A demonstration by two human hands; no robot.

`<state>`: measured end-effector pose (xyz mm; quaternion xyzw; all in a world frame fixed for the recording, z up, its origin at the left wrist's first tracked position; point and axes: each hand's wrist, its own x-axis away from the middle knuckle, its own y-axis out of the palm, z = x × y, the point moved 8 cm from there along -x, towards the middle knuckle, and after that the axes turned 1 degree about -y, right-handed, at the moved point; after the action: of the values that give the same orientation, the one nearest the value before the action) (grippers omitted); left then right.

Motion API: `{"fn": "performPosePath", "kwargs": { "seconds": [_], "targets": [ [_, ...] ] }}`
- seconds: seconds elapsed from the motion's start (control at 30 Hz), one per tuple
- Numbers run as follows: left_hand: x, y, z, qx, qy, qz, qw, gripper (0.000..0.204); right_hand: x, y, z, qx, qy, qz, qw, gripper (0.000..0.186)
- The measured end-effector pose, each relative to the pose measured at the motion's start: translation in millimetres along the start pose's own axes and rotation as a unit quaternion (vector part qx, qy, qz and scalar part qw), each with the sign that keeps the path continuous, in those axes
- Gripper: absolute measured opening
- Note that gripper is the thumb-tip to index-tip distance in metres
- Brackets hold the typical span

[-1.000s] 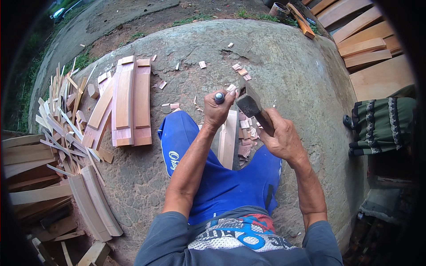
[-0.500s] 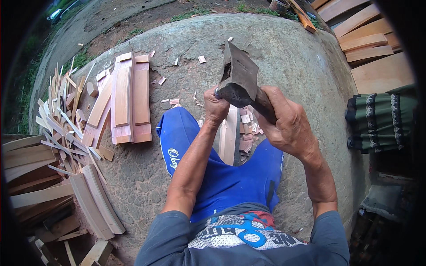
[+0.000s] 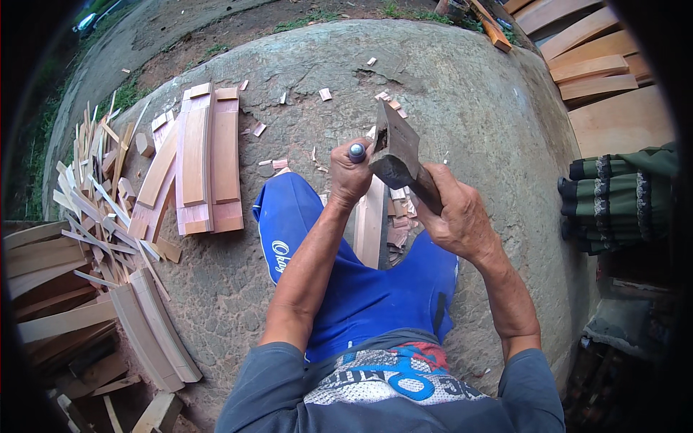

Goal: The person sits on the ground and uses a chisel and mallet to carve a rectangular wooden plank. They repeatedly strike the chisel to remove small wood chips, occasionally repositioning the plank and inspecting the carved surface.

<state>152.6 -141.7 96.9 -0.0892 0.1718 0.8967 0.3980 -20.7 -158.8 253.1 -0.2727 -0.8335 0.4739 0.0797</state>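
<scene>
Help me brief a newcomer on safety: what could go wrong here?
The hatchet in the right hand is raised right beside the left hand, which steadies a wood slat; a glancing blow could hit the fingers. The slat stands between the blue-clad legs, so a slip could reach them. Chips may fly.

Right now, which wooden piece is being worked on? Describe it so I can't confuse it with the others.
Start at the big grey stone slab and come down to the person's blue-clad legs. Between the knees stands a pale wooden slat, steadied from above by the left hand, with the hatchet in the right hand at its top. Unlike the slats lying flat to the left, it stands upright.
</scene>
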Motion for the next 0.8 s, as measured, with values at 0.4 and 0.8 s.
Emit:
{"fn": "performPosePath", "kwargs": {
  "seconds": [0.4, 0.8],
  "targets": [
    [7.1, -1.7, 5.3, -0.005, 0.072, -0.008, 0.997, 0.019, -14.5, -16.9, -40.5, 0.070, -0.105, 0.035, 0.991, 0.051],
    [0.8, 19.6, 2.5, -0.108, 0.037, -0.062, 0.992, 0.016, -37.5, -5.6, -24.4, 0.138, -0.068, -0.057, 0.986, 0.027]
  ]
}}
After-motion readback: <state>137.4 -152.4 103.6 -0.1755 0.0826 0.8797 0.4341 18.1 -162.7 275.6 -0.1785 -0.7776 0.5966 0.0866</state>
